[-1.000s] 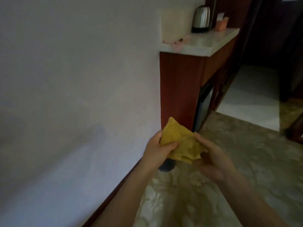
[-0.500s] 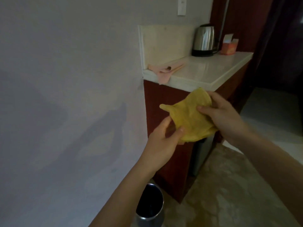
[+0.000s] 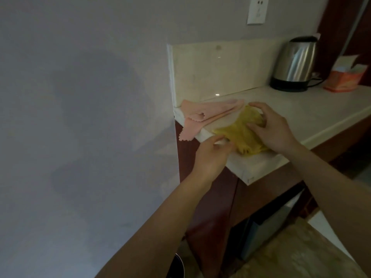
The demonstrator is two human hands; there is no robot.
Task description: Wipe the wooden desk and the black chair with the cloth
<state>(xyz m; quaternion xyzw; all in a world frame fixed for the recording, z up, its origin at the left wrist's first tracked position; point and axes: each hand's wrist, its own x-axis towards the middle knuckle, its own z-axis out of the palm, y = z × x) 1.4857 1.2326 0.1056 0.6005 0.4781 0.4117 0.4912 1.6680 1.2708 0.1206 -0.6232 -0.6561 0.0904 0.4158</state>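
The right hand (image 3: 275, 129) is clawing down over the yellow cloth (image 3: 244, 135), fingers arched and spread, thumb hooking round the far side, bunching the fabric under the palm. The left hand (image 3: 210, 155) is coming in from below with curled fingers meeting the cloth's near-left fringe right at the counter's lip; whether it is actually pinching the fabric is too hard to tell.

The cloth is sitting crumpled on the pale stone countertop (image 3: 321, 111), close to its front-left corner, its near side almost at the front edge. Just beside it, touching or nearly so, a pink cloth (image 3: 210, 113) is lying against the backsplash (image 3: 220, 71) and drooping over the left edge.

Beyond the right hand, a bare stretch of countertop is running back to the kettle (image 3: 295, 63) and an orange box (image 3: 345, 78), both well apart from the cloths. Below, the dark red cabinet (image 3: 210, 197) is dropping straight from the overhang.
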